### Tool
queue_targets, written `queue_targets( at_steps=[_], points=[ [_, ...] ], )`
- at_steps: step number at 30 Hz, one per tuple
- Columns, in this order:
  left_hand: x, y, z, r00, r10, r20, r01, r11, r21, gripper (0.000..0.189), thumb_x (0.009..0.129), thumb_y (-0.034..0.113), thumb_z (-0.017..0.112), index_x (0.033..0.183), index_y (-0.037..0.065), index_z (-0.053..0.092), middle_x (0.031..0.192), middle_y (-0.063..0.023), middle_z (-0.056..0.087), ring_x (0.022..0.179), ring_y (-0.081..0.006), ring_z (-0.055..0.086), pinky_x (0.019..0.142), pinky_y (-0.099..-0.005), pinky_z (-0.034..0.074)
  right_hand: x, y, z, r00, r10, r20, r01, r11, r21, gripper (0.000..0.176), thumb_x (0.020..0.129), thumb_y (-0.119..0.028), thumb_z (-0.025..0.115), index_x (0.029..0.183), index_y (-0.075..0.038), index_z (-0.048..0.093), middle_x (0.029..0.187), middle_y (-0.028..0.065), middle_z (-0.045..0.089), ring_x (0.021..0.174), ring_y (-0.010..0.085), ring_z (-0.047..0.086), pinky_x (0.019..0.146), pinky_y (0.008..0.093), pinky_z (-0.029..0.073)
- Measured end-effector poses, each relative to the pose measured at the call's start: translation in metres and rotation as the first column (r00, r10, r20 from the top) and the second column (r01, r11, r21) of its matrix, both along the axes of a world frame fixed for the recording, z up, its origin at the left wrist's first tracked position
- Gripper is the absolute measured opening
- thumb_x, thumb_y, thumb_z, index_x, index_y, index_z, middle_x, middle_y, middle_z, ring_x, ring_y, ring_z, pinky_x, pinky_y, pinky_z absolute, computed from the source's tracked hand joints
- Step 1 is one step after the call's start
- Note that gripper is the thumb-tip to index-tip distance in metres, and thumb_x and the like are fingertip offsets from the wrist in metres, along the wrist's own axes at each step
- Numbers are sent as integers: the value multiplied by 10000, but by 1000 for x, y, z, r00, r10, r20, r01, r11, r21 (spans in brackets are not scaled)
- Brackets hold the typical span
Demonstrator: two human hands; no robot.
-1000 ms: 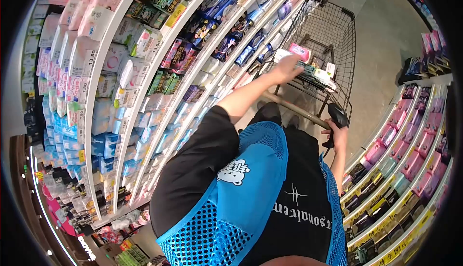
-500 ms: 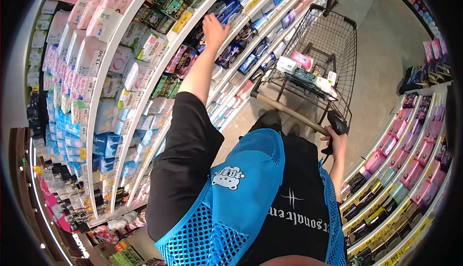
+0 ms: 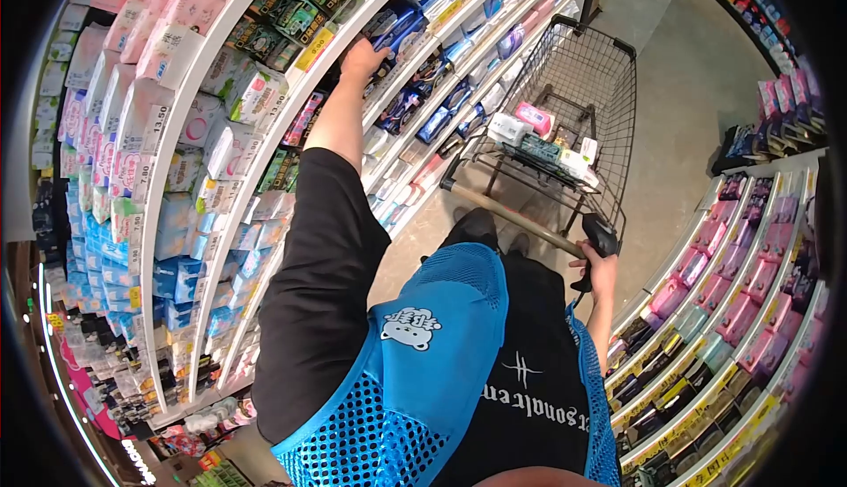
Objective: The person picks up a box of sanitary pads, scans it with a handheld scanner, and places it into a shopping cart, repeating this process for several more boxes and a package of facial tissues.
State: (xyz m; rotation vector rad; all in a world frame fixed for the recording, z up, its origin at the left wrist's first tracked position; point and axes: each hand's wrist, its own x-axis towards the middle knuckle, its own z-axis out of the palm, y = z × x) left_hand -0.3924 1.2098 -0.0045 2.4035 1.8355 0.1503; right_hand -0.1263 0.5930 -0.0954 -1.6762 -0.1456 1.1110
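Observation:
My left hand (image 3: 360, 60) reaches into the shelf unit on the left. Its thumb is spread away from the fingers, whose tips are hidden among dark-wrapped packs. Beside the thumb lies a dark blue pack (image 3: 404, 30). My right hand (image 3: 601, 273) is closed round the right end of the shopping cart's handle (image 3: 512, 213), under a black fitting (image 3: 600, 235). In the wire cart (image 3: 631, 90) sit a pink pack (image 3: 535, 117), a white pack (image 3: 506, 129), a dark green pack (image 3: 539, 147) and a white-and-green pack (image 3: 578, 163).
Tall white shelves (image 3: 190, 99) of wrapped packs curve along my left. Lower shelves (image 3: 697, 280) with pink and dark packs stand on the right. Grey floor (image 3: 684, 90) runs between them, beside the cart. A dark display (image 3: 763, 138) juts out at the far right.
My left hand has moved left and deeper into the shelf, its fingers passing out of sight among the packs. The view has shifted slightly; my right hand keeps hold of the cart handle.

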Motion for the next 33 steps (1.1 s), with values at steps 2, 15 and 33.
queue_targets(
  at_steps=[2, 15, 33],
  points=[
    [1, 6, 10, 999, -21, -35, 13, 979, -205, 777, 805, 535, 763, 1314, -24, 584, 1266, -247, 648, 1179, -345, 635, 1023, -412, 490, 0, 1, 2, 1000, -2, -18, 2, 1000, 0, 219, 913, -90, 640, 1080, 52, 645, 1037, 164, 740, 644, 244, 742, 452, 259, 459],
    [4, 26, -10, 998, -50, -30, 40, 961, -272, 798, 814, 627, 702, 1211, -62, 648, 1209, -263, 669, 1130, -355, 653, 987, -407, 495, 0, 3, 2, 1000, -13, -24, 12, 999, -30, 239, 924, -97, 647, 1096, 68, 652, 1051, 190, 727, 619, 250, 731, 436, 263, 463],
    [34, -92, -4, 950, -207, 234, 162, 967, 197, 1006, 717, 431, 789, 1577, 292, 287, 1233, -277, 396, 1129, -440, 418, 995, -543, 372, 0, 1, -1, 999, 30, -22, -30, 999, -36, 259, 920, -125, 655, 1106, 52, 616, 1039, 196, 732, 625, 242, 727, 450, 269, 476]
  ],
)
